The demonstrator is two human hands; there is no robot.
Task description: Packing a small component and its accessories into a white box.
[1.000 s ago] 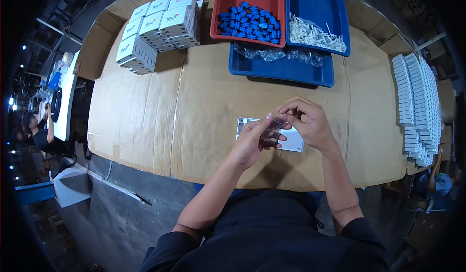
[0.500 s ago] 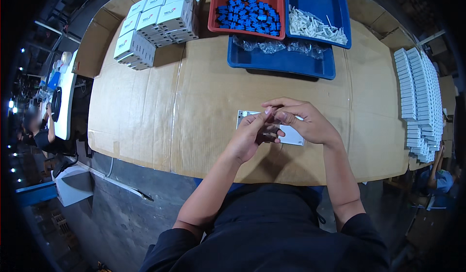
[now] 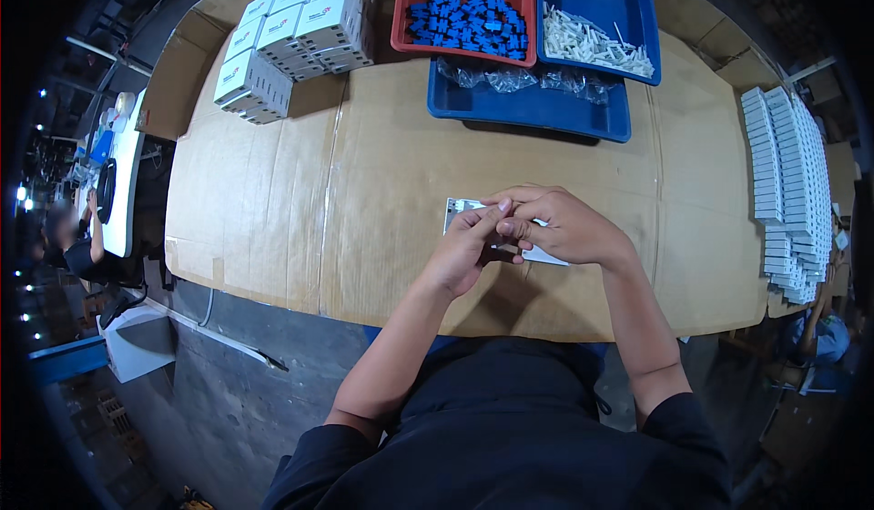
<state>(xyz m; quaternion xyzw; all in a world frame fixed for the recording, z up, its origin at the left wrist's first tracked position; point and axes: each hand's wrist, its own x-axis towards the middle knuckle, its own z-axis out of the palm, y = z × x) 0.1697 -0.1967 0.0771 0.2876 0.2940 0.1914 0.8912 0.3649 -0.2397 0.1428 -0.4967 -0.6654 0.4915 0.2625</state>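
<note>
My left hand point(image 3: 464, 248) and my right hand point(image 3: 575, 228) meet above the middle of the table, thumbs and fingertips pinched together. Whatever they hold between them is too small and too covered by the fingers to name. Right under the hands, a flat white rectangular housing point(image 3: 549, 256) lies on the cardboard. Its upper left corner shows small dark and metallic details, while my hands cover most of the rest.
Cardboard point(image 3: 264, 201) covers the table. White boxes point(image 3: 305, 28) are stacked at the back left. A red tray point(image 3: 397, 19) holds blue plastic parts; a blue tray point(image 3: 648, 19) holds white ones. Below, another blue tray point(image 3: 528, 121) contains clear bags. White housings point(image 3: 787, 182) are piled right.
The right hand's thumb and fingers have moved slightly left and closed in against the left fingertips. Less of the white housing shows between the hands.
</note>
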